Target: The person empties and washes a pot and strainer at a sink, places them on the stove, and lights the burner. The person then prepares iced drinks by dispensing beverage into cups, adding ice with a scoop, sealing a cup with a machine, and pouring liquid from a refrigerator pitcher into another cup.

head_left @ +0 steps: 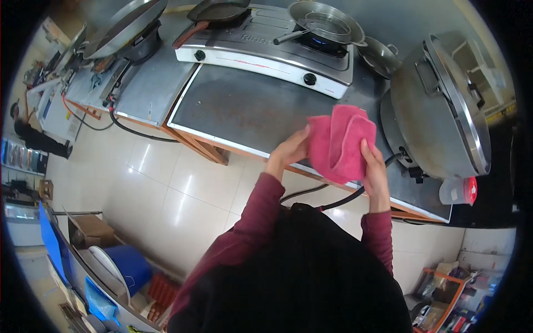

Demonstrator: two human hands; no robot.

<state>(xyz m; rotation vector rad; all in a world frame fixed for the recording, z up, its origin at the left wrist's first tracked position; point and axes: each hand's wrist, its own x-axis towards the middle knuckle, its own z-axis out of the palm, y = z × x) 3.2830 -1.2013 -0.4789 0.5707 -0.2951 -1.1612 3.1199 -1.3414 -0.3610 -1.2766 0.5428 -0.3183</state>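
Observation:
A folded pink cloth [340,145] is held up between my two hands, over the front edge of the grey metal table [233,105]. My left hand [293,149] grips the cloth's left side, its fingertips partly behind the fabric. On the right side, my right hand [375,169] holds it with the thumb across the front. Beyond the cloth stands a silver two-burner stove [261,41]. A pan with a wire strainer [327,23] rests on its right burner, where a blue flame shows. On the left burner sits a dark pan [219,10] with a reddish-brown handle.
A large lidded metal pot [430,105] stands at the right, with a red-lidded plastic jar [458,191] near it. A small pan [380,57] lies behind. A wok [125,28] is at the far left. Black hoses hang below the table. A person [36,136] stands far left.

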